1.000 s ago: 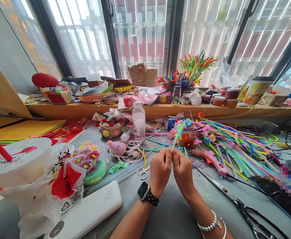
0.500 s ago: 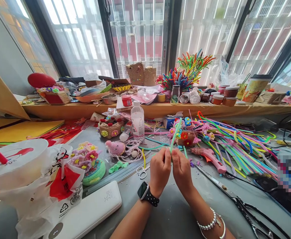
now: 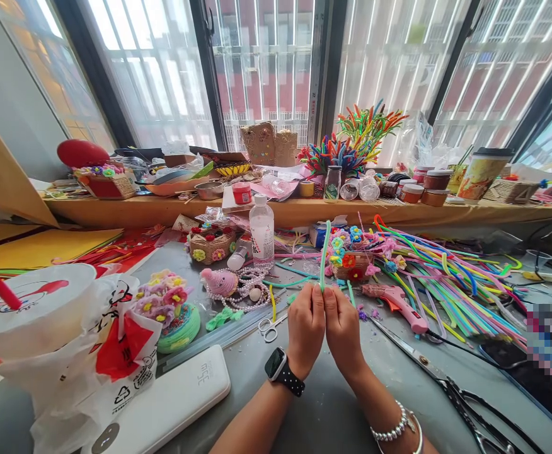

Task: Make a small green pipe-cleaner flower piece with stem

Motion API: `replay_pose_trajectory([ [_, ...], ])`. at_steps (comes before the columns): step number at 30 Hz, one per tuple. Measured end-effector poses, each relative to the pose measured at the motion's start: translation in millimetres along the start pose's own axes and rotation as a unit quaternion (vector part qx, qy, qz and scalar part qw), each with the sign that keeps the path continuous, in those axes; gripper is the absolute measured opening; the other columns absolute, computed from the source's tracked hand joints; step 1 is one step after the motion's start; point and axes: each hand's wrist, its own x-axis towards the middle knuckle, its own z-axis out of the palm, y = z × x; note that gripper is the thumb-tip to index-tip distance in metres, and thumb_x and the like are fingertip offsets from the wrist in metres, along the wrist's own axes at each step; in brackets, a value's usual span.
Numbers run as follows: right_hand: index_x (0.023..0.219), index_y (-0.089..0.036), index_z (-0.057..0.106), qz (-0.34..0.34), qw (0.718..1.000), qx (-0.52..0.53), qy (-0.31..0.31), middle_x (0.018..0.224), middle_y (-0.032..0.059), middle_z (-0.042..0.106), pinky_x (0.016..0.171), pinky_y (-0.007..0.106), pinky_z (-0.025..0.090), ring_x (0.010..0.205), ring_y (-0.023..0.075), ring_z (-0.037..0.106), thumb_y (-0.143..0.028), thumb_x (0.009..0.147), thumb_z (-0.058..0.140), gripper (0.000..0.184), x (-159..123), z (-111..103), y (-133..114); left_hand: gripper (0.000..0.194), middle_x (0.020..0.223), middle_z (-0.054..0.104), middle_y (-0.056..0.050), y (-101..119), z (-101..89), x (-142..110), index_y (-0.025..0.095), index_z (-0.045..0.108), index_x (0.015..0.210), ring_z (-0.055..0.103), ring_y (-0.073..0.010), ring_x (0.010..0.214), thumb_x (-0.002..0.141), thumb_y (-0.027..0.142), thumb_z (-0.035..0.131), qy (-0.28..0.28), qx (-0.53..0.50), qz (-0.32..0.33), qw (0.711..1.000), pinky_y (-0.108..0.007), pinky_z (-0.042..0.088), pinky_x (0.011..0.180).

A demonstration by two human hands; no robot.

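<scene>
A light green pipe cleaner (image 3: 324, 252) stands nearly upright out of my two hands, its lower part hidden by my fingers. My left hand (image 3: 307, 321), with a black watch on the wrist, is closed on it. Pressed against it, my right hand (image 3: 343, 320) pinches the same pipe cleaner, thumbs side by side. Small white-handled scissors (image 3: 270, 328) lie left of my left hand. A pink glue gun (image 3: 399, 302) rests right of my right hand, with large black-handled scissors (image 3: 439, 375) nearer me. Behind the hands sits a basket with fuzzy flowers (image 3: 351, 261).
Many coloured pipe cleaners (image 3: 465, 296) spread over the right side. At left are a white power bank (image 3: 176, 397), a drink cup (image 3: 34, 296) and a flower pot craft (image 3: 176, 325). A plastic bottle (image 3: 261, 233) stands at the back, before a crowded ledge (image 3: 162, 213).
The pipe cleaner has gone from leaning right to nearly upright, its tip shifting left. Both hands stay together, still holding it, in almost the same place.
</scene>
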Motion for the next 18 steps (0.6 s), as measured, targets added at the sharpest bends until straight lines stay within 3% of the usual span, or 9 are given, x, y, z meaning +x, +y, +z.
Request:
replay_pose_trajectory([
  [6, 0.063, -0.015, 0.043, 0.003, 1.000, -0.005, -0.017, 0.056, 0.0005, 0.047, 0.048, 0.021, 0.030, 0.050, 0.0100, 0.040, -0.035, 0.085, 0.029, 0.033, 0.0, -2.8, -0.5, 0.026, 0.053, 0.043, 0.002, 2.8, -1.1, -1.4, 0.018, 0.038, 0.062, 0.038, -0.0099, 0.047, 0.084, 0.029, 0.030, -0.013, -0.020, -0.012, 1.000, -0.022, 0.028, 0.047],
  [13, 0.069, -0.014, 0.047, 0.037, 0.998, 0.055, -0.003, 0.066, 0.0033, 0.052, 0.054, 0.022, 0.035, 0.059, 0.0114, 0.046, -0.036, 0.084, 0.030, 0.032, -4.3, 1.2, -3.1, 0.022, 0.062, 0.051, -0.004, 2.1, 3.5, -4.7, 0.017, 0.044, 0.070, 0.049, -0.0136, 0.057, 0.083, 0.028, 0.031, 0.046, -0.032, -0.002, 0.998, -0.024, 0.037, 0.054],
  [18, 0.069, -0.014, 0.048, 0.044, 0.996, 0.077, -0.004, 0.068, 0.0030, 0.052, 0.055, 0.021, 0.036, 0.062, 0.0109, 0.046, -0.035, 0.084, 0.031, 0.031, -3.1, 1.7, -5.7, 0.021, 0.062, 0.049, -0.002, 3.5, 0.1, -2.7, 0.017, 0.042, 0.068, 0.046, -0.0122, 0.056, 0.083, 0.027, 0.030, 0.027, -0.053, -0.006, 0.998, -0.023, 0.036, 0.054],
])
